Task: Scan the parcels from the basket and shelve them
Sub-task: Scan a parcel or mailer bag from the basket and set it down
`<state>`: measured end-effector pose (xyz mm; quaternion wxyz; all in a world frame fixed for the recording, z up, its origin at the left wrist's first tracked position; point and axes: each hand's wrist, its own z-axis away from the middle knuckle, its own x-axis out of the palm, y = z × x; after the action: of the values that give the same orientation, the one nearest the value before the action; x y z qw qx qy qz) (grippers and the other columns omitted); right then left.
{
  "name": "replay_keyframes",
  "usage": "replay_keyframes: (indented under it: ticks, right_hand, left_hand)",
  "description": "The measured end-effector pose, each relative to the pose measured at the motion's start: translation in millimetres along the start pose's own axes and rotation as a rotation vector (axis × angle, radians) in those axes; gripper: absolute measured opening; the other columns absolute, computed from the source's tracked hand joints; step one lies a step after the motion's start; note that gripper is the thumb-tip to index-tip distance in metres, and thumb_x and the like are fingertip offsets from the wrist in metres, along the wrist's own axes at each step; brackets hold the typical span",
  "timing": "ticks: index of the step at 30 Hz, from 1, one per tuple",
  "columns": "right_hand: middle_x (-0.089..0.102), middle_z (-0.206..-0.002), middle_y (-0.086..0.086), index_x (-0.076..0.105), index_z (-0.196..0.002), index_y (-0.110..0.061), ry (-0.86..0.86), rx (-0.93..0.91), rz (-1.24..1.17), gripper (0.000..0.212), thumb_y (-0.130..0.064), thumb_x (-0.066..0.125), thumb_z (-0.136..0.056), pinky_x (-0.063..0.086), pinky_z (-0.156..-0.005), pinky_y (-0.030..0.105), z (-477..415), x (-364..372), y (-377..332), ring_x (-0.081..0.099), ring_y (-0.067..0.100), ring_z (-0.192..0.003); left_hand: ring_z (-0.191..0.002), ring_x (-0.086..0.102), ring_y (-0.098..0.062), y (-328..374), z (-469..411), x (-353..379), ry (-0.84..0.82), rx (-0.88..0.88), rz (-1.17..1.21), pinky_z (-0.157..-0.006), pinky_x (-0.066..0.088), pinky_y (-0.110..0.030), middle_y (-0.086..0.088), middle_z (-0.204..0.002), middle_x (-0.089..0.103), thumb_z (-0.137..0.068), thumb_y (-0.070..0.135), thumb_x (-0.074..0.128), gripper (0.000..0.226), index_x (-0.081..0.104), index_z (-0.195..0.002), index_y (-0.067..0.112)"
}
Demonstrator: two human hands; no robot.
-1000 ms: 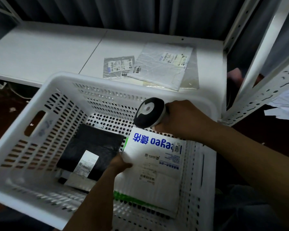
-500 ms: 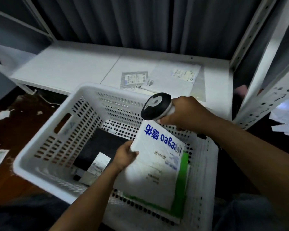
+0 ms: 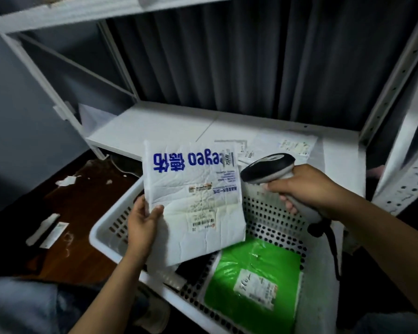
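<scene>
Pinched at left edge by left hand (image 3: 140, 222), thumb on front: white parcel (image 3: 193, 201), held up above basket (image 3: 106, 239), label side facing camera. Wrapped round scanner (image 3: 268, 168) grip: right hand (image 3: 307, 186), scanner head just beside parcel's right edge.

Step in hand: scanning. Swing scanner head toward barcode label (image 3: 203, 221) low on parcel; probably not aimed there yet, hard to tell. Keep parcel flat, steady, thumb off barcode. After that, onto shelf (image 3: 159, 126). Waiting in basket: green parcel (image 3: 251, 280).
</scene>
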<state>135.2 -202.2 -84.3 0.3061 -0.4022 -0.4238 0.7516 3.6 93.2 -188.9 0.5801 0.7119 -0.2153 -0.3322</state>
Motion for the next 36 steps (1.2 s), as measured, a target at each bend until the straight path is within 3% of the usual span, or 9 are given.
replay_keyframes:
  ticks: [3,6,9,13,19,24,28,33,36]
  right_hand:
    - [0.051,-0.056,0.012,0.061,-0.074,0.000,-0.018,-0.029,-0.052,0.017,-0.008,0.071,-0.084,0.042,-0.045,0.026,4.1,-0.9,-4.7,0.048,0.019,-0.042]
    - [0.052,-0.054,0.010,0.061,-0.071,-0.001,-0.046,-0.045,-0.069,0.018,-0.008,0.070,-0.085,0.043,-0.044,0.026,7.9,-1.5,-10.5,0.049,0.018,-0.041]
    - [0.053,-0.049,0.007,0.060,-0.064,-0.005,-0.053,-0.058,-0.077,0.024,-0.009,0.070,-0.085,0.042,-0.043,0.024,8.2,-2.3,-15.2,0.049,0.017,-0.040]
    - [0.053,-0.048,0.006,0.060,-0.062,-0.005,-0.057,-0.088,-0.027,0.026,-0.010,0.070,-0.085,0.044,-0.042,0.024,6.6,-4.9,-18.3,0.049,0.016,-0.040]
    - [0.053,-0.049,0.007,0.062,-0.058,-0.014,-0.118,-0.114,0.000,0.030,-0.007,0.068,-0.086,0.043,-0.045,0.025,9.3,-2.8,-21.1,0.048,0.017,-0.040]
    - [0.053,-0.046,0.005,0.060,-0.058,-0.009,-0.075,-0.124,0.012,0.030,-0.011,0.070,-0.086,0.045,-0.045,0.025,7.4,-3.9,-21.2,0.049,0.016,-0.039]
    - [0.053,-0.045,0.004,0.059,-0.057,-0.008,-0.064,-0.122,0.003,0.032,-0.011,0.069,-0.087,0.044,-0.043,0.024,4.9,-3.7,-21.0,0.048,0.016,-0.038]
    - [0.053,-0.046,0.004,0.059,-0.060,-0.008,-0.060,-0.120,0.005,0.029,-0.011,0.069,-0.087,0.044,-0.043,0.024,0.3,-0.8,-21.9,0.049,0.015,-0.038]
    - [0.054,-0.047,0.005,0.059,-0.060,-0.007,-0.065,-0.114,0.015,0.028,-0.011,0.070,-0.086,0.045,-0.045,0.025,-4.0,-1.6,-20.1,0.049,0.016,-0.039]
  left_hand:
    - [-0.098,0.059,-0.016,11.8,1.3,-0.9,0.109,0.045,-0.106,-0.086,0.043,-0.028,-0.001,-0.116,0.062,-0.094,0.006,0.058,0.032,0.056,-0.125,0.009]
    - [-0.088,0.060,-0.010,16.6,-0.3,-5.7,0.142,0.092,-0.084,-0.086,0.048,-0.033,-0.003,-0.110,0.064,-0.094,0.005,0.057,0.028,0.058,-0.121,0.010]
    - [-0.093,0.065,-0.017,14.9,-6.6,-14.2,0.185,0.064,0.046,-0.087,0.052,-0.038,0.002,-0.104,0.068,-0.092,0.002,0.059,0.025,0.060,-0.111,0.018]
    - [-0.092,0.066,-0.005,21.6,-11.4,-14.9,0.265,0.039,0.179,-0.084,0.051,-0.027,0.010,-0.103,0.068,-0.090,-0.001,0.059,0.031,0.059,-0.113,0.020]
    - [-0.098,0.066,-0.007,22.6,-22.8,-16.1,0.323,0.032,0.264,-0.077,0.051,-0.016,0.006,-0.108,0.068,-0.089,-0.001,0.060,0.034,0.059,-0.120,0.015]
    - [-0.096,0.065,-0.006,19.5,-26.4,-14.0,0.341,0.029,0.293,-0.076,0.050,-0.014,0.000,-0.111,0.067,-0.090,-0.004,0.059,0.036,0.057,-0.123,0.009]
    - [-0.090,0.065,0.000,19.2,-24.2,-11.1,0.336,0.029,0.295,-0.069,0.050,-0.008,0.007,-0.104,0.067,-0.090,-0.003,0.058,0.037,0.056,-0.126,0.007]
    - [-0.095,0.066,-0.005,16.7,-22.7,-7.4,0.333,0.031,0.305,-0.073,0.052,-0.013,0.006,-0.106,0.067,-0.090,-0.004,0.058,0.036,0.056,-0.124,0.008]
    - [-0.099,0.066,-0.010,8.8,-27.6,-5.4,0.317,-0.008,0.354,-0.084,0.051,-0.025,0.005,-0.107,0.068,-0.090,-0.005,0.058,0.035,0.059,-0.118,0.017]
